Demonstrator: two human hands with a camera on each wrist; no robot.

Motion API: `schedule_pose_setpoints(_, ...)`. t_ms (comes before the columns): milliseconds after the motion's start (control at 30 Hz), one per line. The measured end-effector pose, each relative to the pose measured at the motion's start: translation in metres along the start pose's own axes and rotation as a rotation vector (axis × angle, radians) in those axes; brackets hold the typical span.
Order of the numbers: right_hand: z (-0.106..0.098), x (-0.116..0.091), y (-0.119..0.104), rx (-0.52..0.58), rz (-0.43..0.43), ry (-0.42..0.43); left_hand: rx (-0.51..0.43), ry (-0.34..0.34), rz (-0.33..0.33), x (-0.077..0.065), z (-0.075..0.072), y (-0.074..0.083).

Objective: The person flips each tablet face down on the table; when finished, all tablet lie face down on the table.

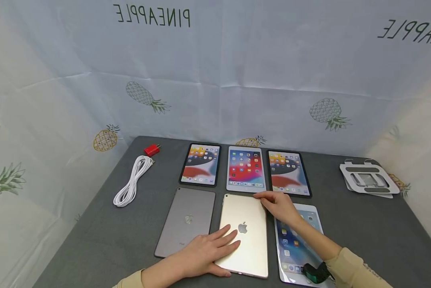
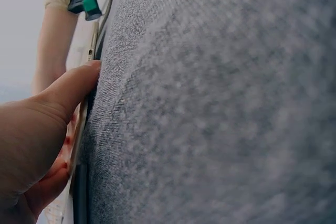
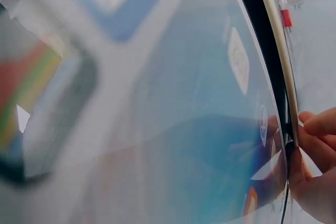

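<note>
Running lengthwise away, the flat gold metal tablet (image 1: 249,248) lies under the spread left hand (image 1: 210,251); the right hand (image 1: 278,207) pinches its far-right corner.

Pale gold tablet (image 1: 250,246), grey tablet (image 1: 187,222), red plug (image 1: 152,150), white cable (image 1: 132,183), dark grey tabletop (image 1: 359,236), pineapple-printed backdrop (image 1: 237,60)

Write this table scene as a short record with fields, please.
Left hand: rests on gold tablet, fingers spread
Right hand: at that tablet's top right corner
Front row: grey tablet and gold tablet, backs up; front white tablet, screen lit
Back row: left black tablet, rear white tablet, right black tablet, all lit
Far left: white cable, red plug
Far right: folded stand
</note>
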State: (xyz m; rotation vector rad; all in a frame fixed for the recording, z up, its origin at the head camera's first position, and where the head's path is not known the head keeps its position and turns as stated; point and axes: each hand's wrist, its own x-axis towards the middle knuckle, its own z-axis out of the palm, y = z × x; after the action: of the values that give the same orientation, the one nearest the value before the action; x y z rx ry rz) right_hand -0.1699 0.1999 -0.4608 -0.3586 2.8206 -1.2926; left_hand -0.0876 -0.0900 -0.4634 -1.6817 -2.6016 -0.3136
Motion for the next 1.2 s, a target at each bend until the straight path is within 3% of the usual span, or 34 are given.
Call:
schedule_pose_setpoints(267,-0.003,-0.004,0.001,-0.048,-0.057,-0.025,0.044,-0.002,0.015,0.0,0.002,0.001)
schedule_pose_setpoints(567,-0.015,-0.007,0.0,-0.075,-0.093,-0.055,0.165,0.09,0.066,0.006,0.002,0.002)
schedule_pose_setpoints(767,-0.035,-0.005,0.002,-0.056,-0.065,-0.018,0.026,0.238,0.07,0.019,-0.005,0.005)
schedule_pose_setpoints(867,-0.046,-0.007,0.005,-0.066,-0.035,0.001,-0.045,0.275,0.078,0.029,-0.007,0.01)
schedule_pose_setpoints(1200,-0.067,-0.021,0.026,-0.112,0.014,0.05,-0.155,0.184,0.077,0.064,0.004,0.03)
